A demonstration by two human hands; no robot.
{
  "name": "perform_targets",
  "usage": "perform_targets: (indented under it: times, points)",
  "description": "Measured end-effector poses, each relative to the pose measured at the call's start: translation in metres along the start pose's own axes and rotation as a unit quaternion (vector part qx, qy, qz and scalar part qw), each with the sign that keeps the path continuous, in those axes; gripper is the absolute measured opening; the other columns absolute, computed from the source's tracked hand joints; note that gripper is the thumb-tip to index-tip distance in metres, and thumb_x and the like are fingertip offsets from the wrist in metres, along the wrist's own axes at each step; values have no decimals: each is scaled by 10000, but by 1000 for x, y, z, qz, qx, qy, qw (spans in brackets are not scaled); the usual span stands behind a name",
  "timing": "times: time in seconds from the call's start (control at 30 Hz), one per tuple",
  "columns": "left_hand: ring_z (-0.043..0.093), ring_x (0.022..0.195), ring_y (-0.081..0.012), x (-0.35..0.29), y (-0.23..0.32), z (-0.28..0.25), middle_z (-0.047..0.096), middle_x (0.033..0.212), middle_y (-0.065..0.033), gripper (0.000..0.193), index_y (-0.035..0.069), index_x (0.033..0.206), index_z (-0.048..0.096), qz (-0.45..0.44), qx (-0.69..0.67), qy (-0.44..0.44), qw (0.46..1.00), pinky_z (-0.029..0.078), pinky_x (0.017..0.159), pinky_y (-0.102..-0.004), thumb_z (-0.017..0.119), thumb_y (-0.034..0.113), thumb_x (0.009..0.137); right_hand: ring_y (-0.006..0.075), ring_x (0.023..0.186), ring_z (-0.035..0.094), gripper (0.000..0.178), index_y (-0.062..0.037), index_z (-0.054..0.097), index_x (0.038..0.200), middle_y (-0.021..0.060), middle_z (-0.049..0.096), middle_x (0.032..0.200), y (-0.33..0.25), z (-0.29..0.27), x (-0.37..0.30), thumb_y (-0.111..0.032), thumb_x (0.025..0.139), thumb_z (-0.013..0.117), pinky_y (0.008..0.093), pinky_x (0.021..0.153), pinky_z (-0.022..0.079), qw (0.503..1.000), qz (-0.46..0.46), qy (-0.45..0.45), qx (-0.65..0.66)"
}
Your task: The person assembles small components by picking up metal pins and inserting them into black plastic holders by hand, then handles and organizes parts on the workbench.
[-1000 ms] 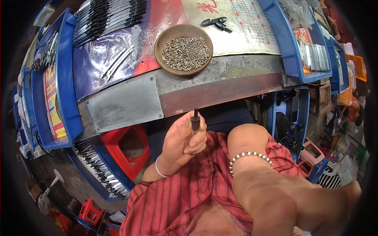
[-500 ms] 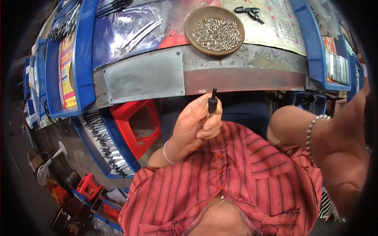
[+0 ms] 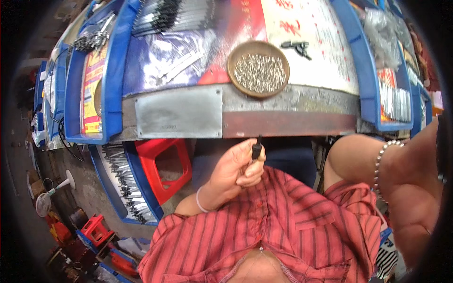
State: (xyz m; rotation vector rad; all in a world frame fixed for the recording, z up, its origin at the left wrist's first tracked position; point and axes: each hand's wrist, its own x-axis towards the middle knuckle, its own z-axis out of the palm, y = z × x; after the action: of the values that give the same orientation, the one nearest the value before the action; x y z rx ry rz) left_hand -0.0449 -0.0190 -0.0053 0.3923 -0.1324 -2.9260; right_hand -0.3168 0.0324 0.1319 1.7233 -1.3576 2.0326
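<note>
My left hand (image 3: 238, 165), with a pale band round its wrist, pinches a small black stepped part (image 3: 256, 151) between thumb and fingers. A thin stem sticks up from that part, just in front of the table's near edge. My right hand (image 3: 410, 203) is raised close to the right rim, past a beaded bracelet (image 3: 380, 165); its fingers are cut off from sight. On the table, a brown round bowl (image 3: 236, 86) holds many small silvery metal pieces. To the bowl's right lie several black parts (image 3: 297, 48).
Blue bins flank the table, one at the left (image 3: 113, 101) and one at the right (image 3: 370, 87). Bundles of thin rods (image 3: 174, 16) lie at the back left. A metal plate (image 3: 179, 115) covers part of the front edge. A red stool (image 3: 163, 181) stands below.
The view has shifted, so the table and bowl sit lower in the picture. My left hand keeps its pinch on the black part, whose stem now shows shorter. The right arm stays raised.
</note>
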Motion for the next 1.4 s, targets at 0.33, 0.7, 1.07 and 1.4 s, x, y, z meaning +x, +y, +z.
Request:
perform_targets:
  times: [0.33, 0.7, 1.07, 1.4]
  points:
    - [305, 395, -46, -2, 17, 1, 420, 603, 13, 218, 43, 950, 482, 24, 23, 16, 999, 238, 384, -195, 477, 260, 932, 263, 617, 588, 245, -12, 533, 863, 192, 599, 860, -38, 61, -36, -255, 871, 562, 369, 560, 470, 978, 19, -102, 181]
    - [336, 450, -42, -15, 0, 6, 421, 630, 21, 254, 36, 999, 525, 44, -7, -39, 998, 263, 426, -188, 455, 275, 949, 232, 999, 543, 386, -93, 498, 1206, 67, 473, 1221, -111, 64, -4, -330, 901, 514, 375, 752, 495, 880, -223, -125, 401]
    - [309, 425, -16, -12, -12, 12, 408, 627, 42, 258, 51, 939, 500, -5, 49, -23, 999, 269, 411, -168, 434, 299, 959, 150, 738, 522, 267, -90, 589, 1021, 59, 575, 953, -134, 34, 19, -193, 949, 353, 282, 629, 397, 634, -247, -400, 614]
    - [326, 408, -46, -19, -11, 6, 389, 605, 21, 267, 52, 957, 459, 12, -19, -13, 1000, 275, 420, -197, 419, 316, 963, 228, 649, 606, 328, 14, 630, 907, 121, 625, 815, -77, 36, -29, -310, 886, 580, 340, 518, 429, 682, -118, -305, 655]
